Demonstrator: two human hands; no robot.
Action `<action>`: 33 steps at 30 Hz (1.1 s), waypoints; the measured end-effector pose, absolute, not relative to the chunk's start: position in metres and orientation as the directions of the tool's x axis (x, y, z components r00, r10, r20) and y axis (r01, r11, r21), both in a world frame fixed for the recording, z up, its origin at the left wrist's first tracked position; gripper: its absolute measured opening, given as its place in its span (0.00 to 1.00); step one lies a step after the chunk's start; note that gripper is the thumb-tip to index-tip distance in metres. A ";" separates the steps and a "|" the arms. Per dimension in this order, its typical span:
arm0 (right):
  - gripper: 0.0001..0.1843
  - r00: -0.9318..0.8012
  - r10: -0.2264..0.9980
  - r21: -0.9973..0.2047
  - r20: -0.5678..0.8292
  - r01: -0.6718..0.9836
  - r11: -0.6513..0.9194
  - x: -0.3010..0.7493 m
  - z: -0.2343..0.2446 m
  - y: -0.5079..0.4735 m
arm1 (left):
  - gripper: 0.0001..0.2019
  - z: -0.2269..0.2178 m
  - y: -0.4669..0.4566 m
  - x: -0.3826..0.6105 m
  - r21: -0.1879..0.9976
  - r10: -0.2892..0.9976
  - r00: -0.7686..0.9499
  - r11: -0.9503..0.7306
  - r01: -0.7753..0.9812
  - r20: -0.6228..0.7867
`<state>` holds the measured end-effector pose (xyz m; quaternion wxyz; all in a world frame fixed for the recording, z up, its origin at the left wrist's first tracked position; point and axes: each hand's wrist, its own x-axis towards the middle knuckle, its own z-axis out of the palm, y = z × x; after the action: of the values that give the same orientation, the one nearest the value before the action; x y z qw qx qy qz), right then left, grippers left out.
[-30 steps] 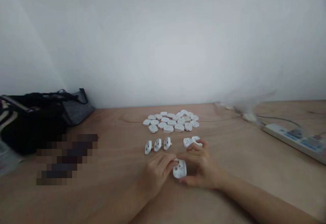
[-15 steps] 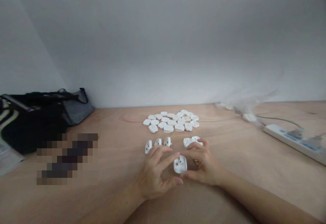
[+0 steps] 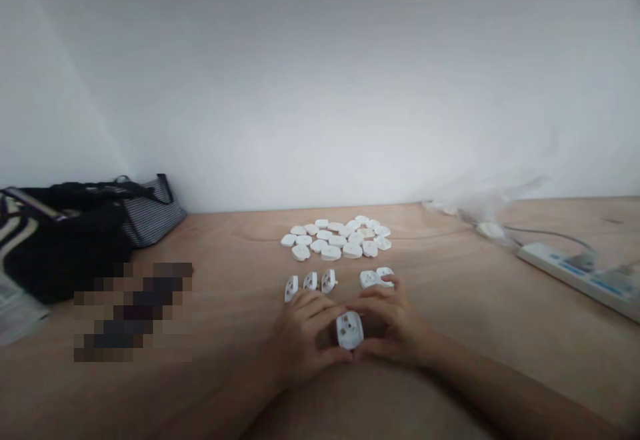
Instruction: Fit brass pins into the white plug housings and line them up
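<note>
A white plug casing [image 3: 349, 331], with its recessed inner side and metal-coloured parts facing me, is held up between both hands. My left hand [image 3: 309, 339] has its thumb and fingertips closed on the casing's left side. My right hand [image 3: 393, 323] grips it from the right with thumb and index finger; what its curled fingers may hide is not visible. Just beyond my left hand stand three plug pieces, the nearest to its fingers being a white plug [image 3: 328, 281] on edge. Beyond my right fingers lie two open casings, one a white shell [image 3: 369, 279].
A cluster of white plug covers [image 3: 331, 252] lies further back. On the right are a power strip [image 3: 575, 273] with a grey cable and a clear plastic bag [image 3: 475, 210]. Black bags [image 3: 70, 240] stand at the left, near a blurred-out patch on the wooden table [image 3: 225, 320].
My left hand has closed in on the plug casing. The casing has shifted slightly left and nearer to me. Brass-coloured pieces seen by my right palm are now hidden.
</note>
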<state>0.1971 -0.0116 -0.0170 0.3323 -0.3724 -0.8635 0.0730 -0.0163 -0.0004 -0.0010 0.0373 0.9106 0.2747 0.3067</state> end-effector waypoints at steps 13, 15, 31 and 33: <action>0.13 -0.572 0.729 -0.253 0.375 0.694 0.674 0.196 -0.008 -0.008 | 0.17 0.005 0.005 -0.029 0.218 0.562 0.518 -0.785 0.580 0.645; 0.11 -0.582 0.722 -0.244 0.375 0.689 0.682 0.197 -0.010 -0.007 | 0.17 0.004 0.003 -0.027 0.222 0.562 0.533 -0.791 0.570 0.632; 0.08 -0.393 0.793 -0.376 0.465 0.724 0.579 0.203 -0.016 -0.007 | 0.18 -0.003 -0.004 -0.012 0.243 0.574 0.581 -0.800 0.549 0.577; 0.09 -0.345 0.787 -0.437 0.511 0.684 0.584 0.204 -0.015 -0.009 | 0.18 -0.003 -0.004 -0.012 0.241 0.582 0.571 -0.791 0.562 0.579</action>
<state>0.2036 -0.0089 -0.0146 0.3533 -0.4501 -0.8168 0.0730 -0.0120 -0.0044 -0.0031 0.0153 0.8862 0.3226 0.3322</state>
